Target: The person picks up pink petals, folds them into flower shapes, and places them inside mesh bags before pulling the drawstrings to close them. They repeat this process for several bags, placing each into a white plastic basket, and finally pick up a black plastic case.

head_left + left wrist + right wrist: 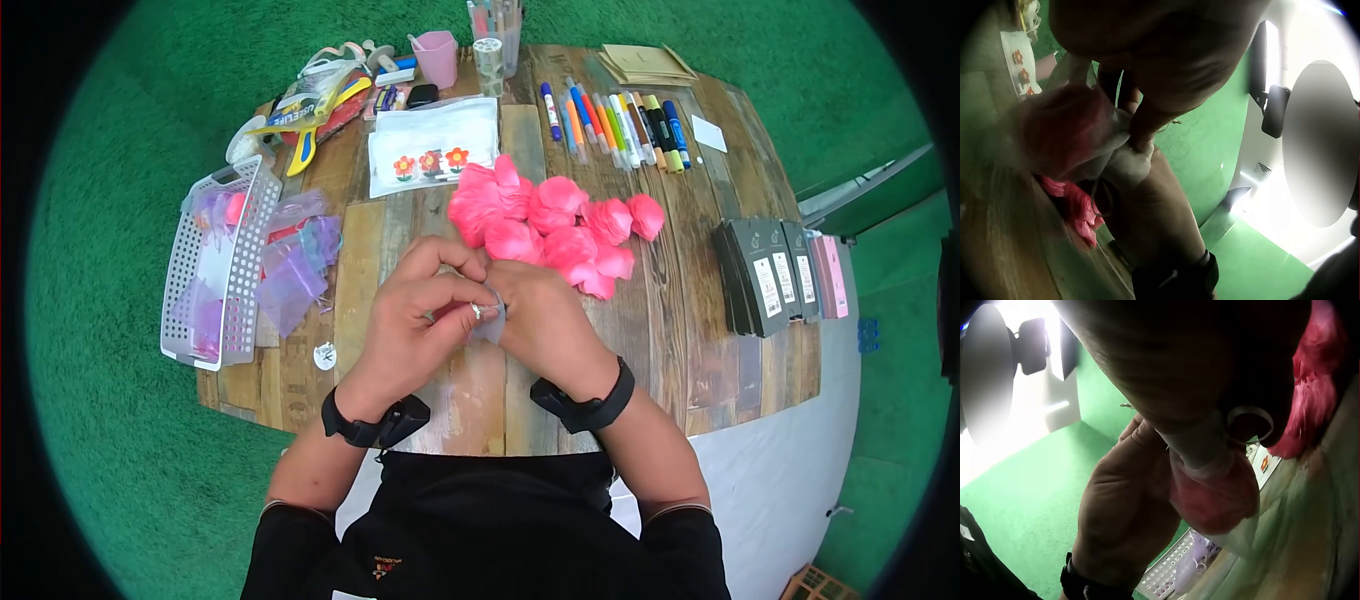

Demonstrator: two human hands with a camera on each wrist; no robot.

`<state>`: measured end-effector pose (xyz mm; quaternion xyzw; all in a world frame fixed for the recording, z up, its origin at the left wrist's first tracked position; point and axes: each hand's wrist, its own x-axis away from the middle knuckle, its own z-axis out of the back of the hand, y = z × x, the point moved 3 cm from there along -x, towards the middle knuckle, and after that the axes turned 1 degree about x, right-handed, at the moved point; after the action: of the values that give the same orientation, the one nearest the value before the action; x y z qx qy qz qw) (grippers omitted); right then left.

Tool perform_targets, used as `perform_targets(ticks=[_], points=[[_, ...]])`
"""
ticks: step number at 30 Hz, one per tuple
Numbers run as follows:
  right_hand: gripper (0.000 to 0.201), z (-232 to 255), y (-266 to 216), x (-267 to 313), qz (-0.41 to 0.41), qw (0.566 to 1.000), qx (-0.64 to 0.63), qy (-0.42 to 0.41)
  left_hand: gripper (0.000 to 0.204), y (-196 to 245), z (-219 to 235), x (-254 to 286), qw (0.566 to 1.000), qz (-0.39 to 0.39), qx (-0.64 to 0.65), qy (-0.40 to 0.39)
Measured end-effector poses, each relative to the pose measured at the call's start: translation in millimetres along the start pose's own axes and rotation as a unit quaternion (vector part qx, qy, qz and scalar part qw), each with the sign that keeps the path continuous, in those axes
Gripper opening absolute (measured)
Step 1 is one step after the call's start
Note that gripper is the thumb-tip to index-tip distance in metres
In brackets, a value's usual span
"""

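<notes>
Both hands meet over the middle of the table's near half. The left hand [405,325] pinches the gathered top of a sheer whitish pouch [490,322] between thumb and fingers. From the other side the right hand [555,318] holds the same pouch top, its fingertips largely hidden in the head view. In the left wrist view the pouch [1066,134] hangs with something pink inside, and a thin cord loops below the fingers. The right wrist view also shows the pink contents through the sheer pouch [1216,497].
Pink petal-like bundles [570,245] lie just beyond the hands. A white basket [250,300] and purple sheer pouches [290,285] are at left. Markers [635,130] lie at the back, a flower-print pouch [430,140] back left, black boxes [755,270] at right.
</notes>
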<state>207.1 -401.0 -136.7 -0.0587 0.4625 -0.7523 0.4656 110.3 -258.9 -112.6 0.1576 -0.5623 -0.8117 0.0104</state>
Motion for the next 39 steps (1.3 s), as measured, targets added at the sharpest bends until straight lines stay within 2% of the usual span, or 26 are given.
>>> perform_targets(ticks=[2, 5, 8, 11, 14, 17, 20, 26, 33, 35, 39], points=[[0.017, 0.1, 3.0, 0.6, -0.004, 1.000, 0.006, -0.011, 0.015, -0.4, -2.8, 3.3, 0.997, 0.067, 0.047, 0.003], [0.015, 1.3, 5.3, 1.5, -0.011, 0.999, 0.038, -0.011, 0.022, -10.5, 3.8, 4.1, 0.999, -0.018, -0.037, -0.028], [0.013, 6.8, 1.0, -0.3, -0.010, 0.998, 0.055, -0.017, 0.040, -10.1, 3.7, 2.6, 0.999, 0.013, 0.035, -0.001], [0.012, 12.1, -0.3, -1.5, -0.017, 0.998, 0.053, -0.020, 0.053, -7.6, 11.6, 3.3, 0.996, 0.007, -0.052, -0.072], [0.012, 11.8, -0.6, -2.1, -0.014, 0.999, 0.043, -0.016, 0.051, -8.4, 13.9, 4.3, 0.991, 0.034, -0.097, -0.090], [0.013, 9.3, -0.1, -2.5, -0.017, 0.999, 0.036, -0.014, 0.048, -14.2, 11.2, 5.7, 0.991, 0.063, -0.086, -0.076], [0.013, 8.7, 1.5, -2.8, -0.027, 0.999, 0.032, -0.013, 0.041, -17.6, 9.4, 4.6, 0.991, 0.040, -0.106, -0.064], [0.013, 12.5, 1.0, -3.6, -0.059, 0.997, 0.047, -0.034, 0.031, -19.0, 6.5, 6.7, 0.988, 0.077, -0.117, -0.070], [0.014, 13.6, 5.7, -3.2, -0.070, 0.996, 0.052, -0.023, 0.030, -14.2, 2.7, 5.0, 0.991, 0.030, -0.119, -0.057], [0.021, 12.6, 11.6, -2.5, -0.055, 0.998, 0.036, -0.021, 0.031, -11.5, 0.3, 5.0, 0.993, 0.025, -0.105, -0.050], [0.023, 11.0, 13.2, -2.9, -0.055, 0.997, 0.039, -0.034, 0.033, -29.5, 5.3, 6.7, 0.990, 0.092, -0.075, -0.079]])
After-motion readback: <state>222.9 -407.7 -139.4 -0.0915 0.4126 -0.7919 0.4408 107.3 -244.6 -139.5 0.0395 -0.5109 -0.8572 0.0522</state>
